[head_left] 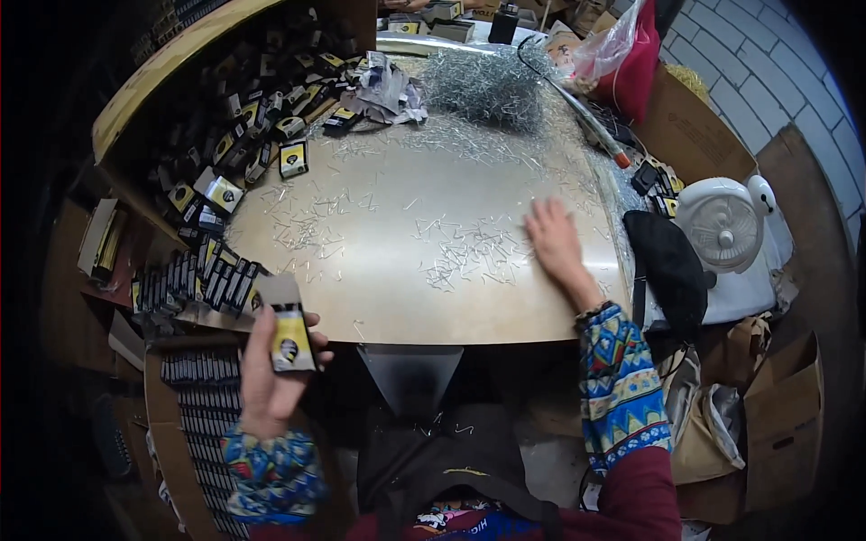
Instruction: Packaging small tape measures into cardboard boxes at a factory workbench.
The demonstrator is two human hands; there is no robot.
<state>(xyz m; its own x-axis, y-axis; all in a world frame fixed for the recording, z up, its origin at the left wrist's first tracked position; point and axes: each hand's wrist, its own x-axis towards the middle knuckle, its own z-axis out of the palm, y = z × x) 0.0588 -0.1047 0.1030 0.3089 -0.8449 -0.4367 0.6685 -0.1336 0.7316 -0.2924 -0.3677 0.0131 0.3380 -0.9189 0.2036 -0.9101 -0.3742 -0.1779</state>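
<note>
My left hand (263, 374) holds a small black and yellow box (289, 332) with its grey flap open, just off the near left edge of the round tabletop (397, 298). My right hand (555, 242) lies flat, fingers spread, on the tabletop's right side. It touches a scatter of thin metal pins (469, 251) spread over the surface. A big heap of the same pins (487, 86) sits at the far side of the table.
Several black and yellow boxes (244, 135) are piled at the far left, with a row standing at the near left edge (212, 281). A carton of packed boxes (203, 397) sits below left. A white fan (722, 225) and a black bag (667, 266) are on the right.
</note>
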